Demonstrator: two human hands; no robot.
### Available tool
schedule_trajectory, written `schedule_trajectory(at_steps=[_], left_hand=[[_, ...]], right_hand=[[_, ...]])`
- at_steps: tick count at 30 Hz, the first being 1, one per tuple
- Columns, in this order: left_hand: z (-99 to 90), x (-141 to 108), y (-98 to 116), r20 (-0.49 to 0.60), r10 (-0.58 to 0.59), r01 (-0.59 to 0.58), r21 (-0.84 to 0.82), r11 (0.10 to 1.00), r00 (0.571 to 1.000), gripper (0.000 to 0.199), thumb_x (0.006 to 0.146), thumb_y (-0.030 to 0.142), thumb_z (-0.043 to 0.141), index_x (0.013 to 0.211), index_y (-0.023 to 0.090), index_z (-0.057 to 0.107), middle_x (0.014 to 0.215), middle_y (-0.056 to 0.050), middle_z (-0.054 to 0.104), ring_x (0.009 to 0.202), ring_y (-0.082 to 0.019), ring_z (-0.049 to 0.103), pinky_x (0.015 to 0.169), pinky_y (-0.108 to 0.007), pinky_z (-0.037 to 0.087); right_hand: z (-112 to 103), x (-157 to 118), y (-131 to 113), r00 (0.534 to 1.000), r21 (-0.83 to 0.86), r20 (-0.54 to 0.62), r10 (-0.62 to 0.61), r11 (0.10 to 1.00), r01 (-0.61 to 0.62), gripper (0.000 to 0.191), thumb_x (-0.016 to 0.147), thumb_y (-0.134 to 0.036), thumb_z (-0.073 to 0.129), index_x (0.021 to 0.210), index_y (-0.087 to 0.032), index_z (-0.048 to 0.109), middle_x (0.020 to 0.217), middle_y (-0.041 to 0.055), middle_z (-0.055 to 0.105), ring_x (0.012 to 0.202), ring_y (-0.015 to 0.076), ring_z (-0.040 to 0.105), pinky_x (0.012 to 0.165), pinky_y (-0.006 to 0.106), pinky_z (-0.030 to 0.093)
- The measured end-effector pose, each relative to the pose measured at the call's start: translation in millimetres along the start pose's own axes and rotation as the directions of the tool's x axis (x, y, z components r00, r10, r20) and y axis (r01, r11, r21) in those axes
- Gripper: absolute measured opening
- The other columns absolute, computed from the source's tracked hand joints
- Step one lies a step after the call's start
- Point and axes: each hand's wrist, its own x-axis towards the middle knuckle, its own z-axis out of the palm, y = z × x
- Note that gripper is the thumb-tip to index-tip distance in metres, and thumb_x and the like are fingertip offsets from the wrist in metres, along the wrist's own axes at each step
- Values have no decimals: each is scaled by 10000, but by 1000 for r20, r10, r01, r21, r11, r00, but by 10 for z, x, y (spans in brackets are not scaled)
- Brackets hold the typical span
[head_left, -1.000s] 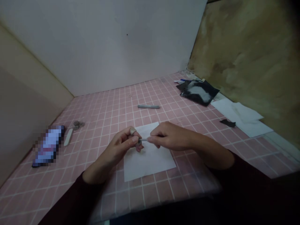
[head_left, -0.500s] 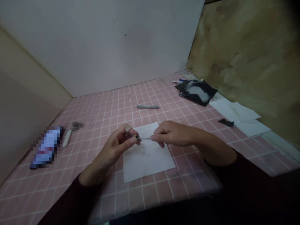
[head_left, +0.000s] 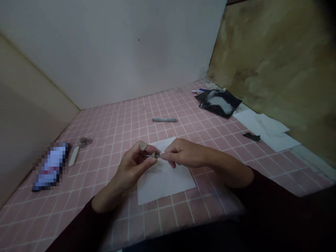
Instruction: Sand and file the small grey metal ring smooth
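Closer comes my right hand [head_left: 187, 154], nearer my left hand [head_left: 132, 162] than half a second ago, and the thin rod [head_left: 148, 155] that stretched bare between them now shows on the left side of the small ring [head_left: 155, 154] too! Left thumb and fingertips are pinched on that ring, a pale wrap [head_left: 143, 145] round one finger; right fingers are closed on the rod's other end. Ring and rod sit above the white sheet [head_left: 166, 187], smudged grey just below my left thumb. Beyond it, a grey stick [head_left: 164, 120] lies crosswise on the pink checked tabletop [head_left: 115, 129]. Over to the left, a pale flat strip [head_left: 74, 156] rests near some little grey rounds [head_left: 85, 141].
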Motion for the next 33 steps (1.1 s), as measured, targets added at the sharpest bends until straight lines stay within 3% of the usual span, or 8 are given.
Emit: schedule_trajectory(at_steps=[8, 16, 21, 27, 33], left_hand=[[-5, -7, -45, 10, 112, -112, 44, 993, 994, 187, 823, 96, 717, 970, 199, 662, 956, -22, 657, 912, -138, 630, 821, -245, 521], [-11, -5, -34, -7, -68, 67, -51, 996, 998, 147, 836, 180, 730, 939, 190, 626, 900, -6, 673, 812, -108, 641, 724, -200, 518], [-32, 0, -14, -16, -83, 82, -69, 994, 996, 126, 850, 201, 715, 930, 180, 620, 886, -9, 674, 829, -121, 650, 776, -228, 514], [-50, 10, -7, 78, -171, 178, -92, 980, 982, 128, 884, 257, 672, 960, 169, 619, 811, -20, 674, 776, -134, 630, 758, -251, 483], [-8, 14, 47, 101, -220, 234, -169, 957, 970, 154, 854, 287, 686, 912, 162, 617, 770, -22, 656, 732, -144, 614, 726, -264, 480]], right_hand=[[12, 12, -29, 1000, 37, 13, 7, 999, -8, 426, 941, -323, 469, 583, -127, 592, 506, -37, 438, 508, 76, 415, 563, 254, 301], [28, -19, -76, 996, -129, -94, 4, 992, -16, 418, 940, -314, 486, 570, -134, 564, 495, -41, 418, 505, 75, 394, 550, 269, 257], [14, -27, -83, 997, -150, -76, -15, 989, 4, 400, 935, -288, 490, 572, -135, 560, 491, -46, 414, 507, 71, 401, 560, 261, 267], [26, -39, -95, 996, -197, -86, -32, 980, 15, 382, 924, -265, 488, 569, -137, 547, 504, -44, 419, 513, 70, 388, 552, 264, 247], [43, -41, -104, 993, -188, -112, -46, 982, 24, 376, 926, -276, 486, 587, -138, 570, 510, -43, 434, 514, 72, 395, 554, 261, 243]])
